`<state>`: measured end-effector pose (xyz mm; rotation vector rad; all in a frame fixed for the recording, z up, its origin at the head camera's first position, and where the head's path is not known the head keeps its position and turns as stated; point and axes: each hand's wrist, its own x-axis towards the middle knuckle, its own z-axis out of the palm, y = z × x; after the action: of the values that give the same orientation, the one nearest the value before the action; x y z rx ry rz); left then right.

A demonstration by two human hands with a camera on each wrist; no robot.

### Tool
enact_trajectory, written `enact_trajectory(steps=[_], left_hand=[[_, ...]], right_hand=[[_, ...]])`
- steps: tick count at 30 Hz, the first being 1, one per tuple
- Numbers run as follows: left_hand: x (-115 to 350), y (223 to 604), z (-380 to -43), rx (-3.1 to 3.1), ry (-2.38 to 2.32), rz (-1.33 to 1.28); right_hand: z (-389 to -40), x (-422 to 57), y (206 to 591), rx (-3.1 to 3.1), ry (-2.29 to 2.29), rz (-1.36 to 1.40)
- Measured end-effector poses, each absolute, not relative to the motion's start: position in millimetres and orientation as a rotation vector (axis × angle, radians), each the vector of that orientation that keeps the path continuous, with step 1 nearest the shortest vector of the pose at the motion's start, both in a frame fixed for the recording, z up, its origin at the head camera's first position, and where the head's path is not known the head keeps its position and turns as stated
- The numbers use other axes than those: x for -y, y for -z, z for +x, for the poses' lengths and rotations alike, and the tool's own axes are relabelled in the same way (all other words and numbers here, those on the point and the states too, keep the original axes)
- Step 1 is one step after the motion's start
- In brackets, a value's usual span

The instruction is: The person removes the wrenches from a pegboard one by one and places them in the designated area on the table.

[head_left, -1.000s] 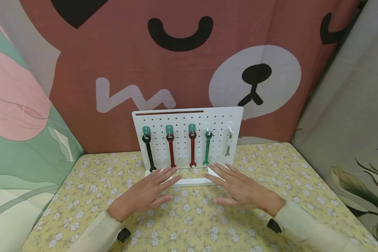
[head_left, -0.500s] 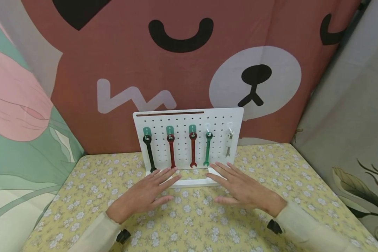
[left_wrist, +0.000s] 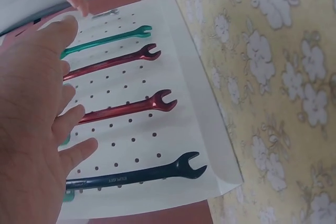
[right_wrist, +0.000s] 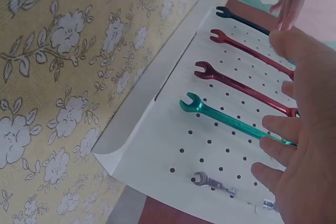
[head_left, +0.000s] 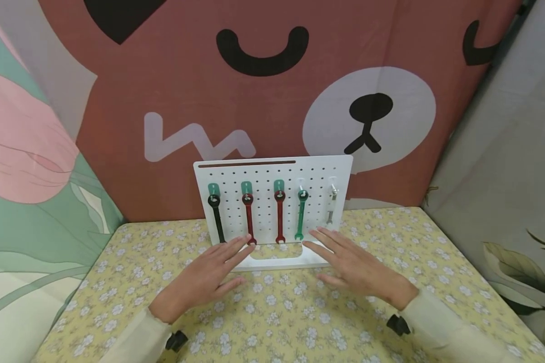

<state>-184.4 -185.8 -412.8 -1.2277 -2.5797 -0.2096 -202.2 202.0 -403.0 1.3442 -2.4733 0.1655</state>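
A white pegboard stands on the table with several wrenches hung in a row. From the left come a black wrench, a red wrench, a second red wrench, a green wrench and a small silver wrench. My left hand hovers before the board's left side with fingers extended, holding nothing; it hides the black wrench's lower end in the head view. Spread and holding nothing, my right hand is before the right side, nearest the green and silver wrenches.
A yellow flowered cloth covers the table. Behind the board hangs a brown curtain with a printed bear face. A grey curtain closes the right side, and a green and pink one the left.
Both hands have drawn slightly apart, the left shifting left and the right shifting right. The wrenches hang as before; the whole head view has shifted a little.
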Motion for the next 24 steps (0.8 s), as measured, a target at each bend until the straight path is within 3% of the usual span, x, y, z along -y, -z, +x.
enact_trajectory(steps=[24], left_hand=[[211, 379, -196, 2.3, 0.422, -0.865]], right_hand=[[-224, -219, 389, 2.334, -0.45, 0.991]])
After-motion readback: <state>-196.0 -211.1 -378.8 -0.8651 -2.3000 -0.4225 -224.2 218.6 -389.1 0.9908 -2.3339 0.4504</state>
